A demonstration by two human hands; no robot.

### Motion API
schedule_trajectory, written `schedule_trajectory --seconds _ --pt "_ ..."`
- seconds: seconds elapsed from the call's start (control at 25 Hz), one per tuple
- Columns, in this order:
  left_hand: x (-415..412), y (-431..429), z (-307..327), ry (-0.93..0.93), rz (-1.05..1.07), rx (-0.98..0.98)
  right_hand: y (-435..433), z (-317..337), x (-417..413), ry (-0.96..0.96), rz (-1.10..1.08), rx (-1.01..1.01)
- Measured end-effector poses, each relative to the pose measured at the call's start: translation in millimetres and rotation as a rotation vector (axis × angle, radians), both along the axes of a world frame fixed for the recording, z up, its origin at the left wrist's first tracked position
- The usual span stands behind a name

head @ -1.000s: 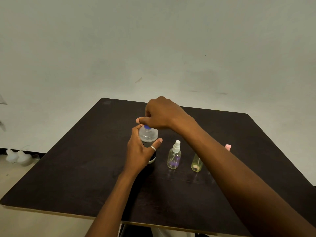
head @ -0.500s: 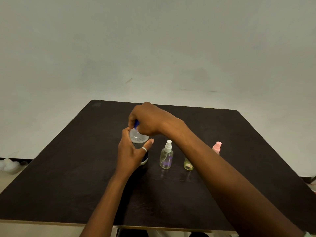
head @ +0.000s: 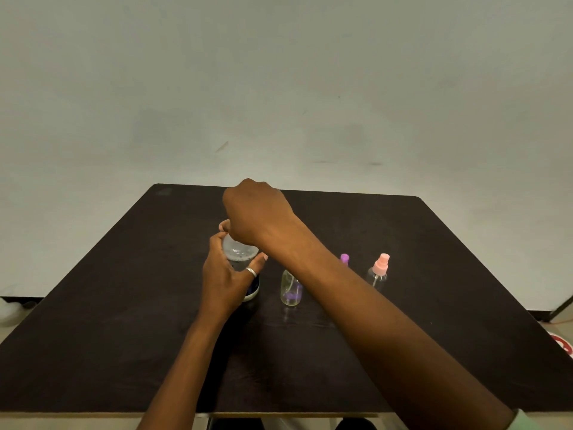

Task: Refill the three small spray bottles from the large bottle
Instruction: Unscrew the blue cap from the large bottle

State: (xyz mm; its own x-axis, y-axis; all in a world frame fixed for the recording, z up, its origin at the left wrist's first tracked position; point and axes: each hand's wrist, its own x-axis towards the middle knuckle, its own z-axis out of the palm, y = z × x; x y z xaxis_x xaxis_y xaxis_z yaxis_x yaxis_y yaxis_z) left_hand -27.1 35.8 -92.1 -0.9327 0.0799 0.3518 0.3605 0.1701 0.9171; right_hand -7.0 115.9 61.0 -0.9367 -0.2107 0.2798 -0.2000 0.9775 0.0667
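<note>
The refill looks barely begun: on the worktop (head: 124, 336) the left hand (head: 226, 280) wraps its grip round the large bottle (head: 240, 252), while the right hand (head: 254, 212) has its grip clenched over the top, hiding the cap. Right of the large bottle stand the nearest spray bottle (head: 291, 290), the purple-capped spray bottle (head: 344, 258) and the pink-capped spray bottle (head: 379, 271). The bodies that show look almost empty.

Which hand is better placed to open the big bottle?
Right, most likely. The right hand sits over the top of the big bottle, where it opens. The left hand grips the bottle's side and is better kept there to steady it.
</note>
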Motion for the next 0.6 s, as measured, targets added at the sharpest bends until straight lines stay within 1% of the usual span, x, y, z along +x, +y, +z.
schedule_trajectory --seconds 0.08,0.2,0.28,0.4,0.48,0.6 --pt "0 0 -1 -0.004 -0.008 0.006 2 -3 0 -0.034 0.043 -0.014" --pt "1 -1 0 -0.016 -0.009 0.009 5 -6 -2 -0.137 0.087 -0.062" --pt "2 0 1 -0.021 -0.01 0.01 6 -7 -4 -0.212 0.095 -0.113" --pt "3 -1 2 -0.025 -0.01 0.005 7 -7 -4 -0.254 0.093 -0.145" --pt "3 0 4 -0.027 -0.015 0.003 8 -10 -4 -0.212 0.062 -0.109" --pt "3 0 4 -0.033 -0.003 0.005 8 -13 -2 -0.064 -0.024 -0.058"
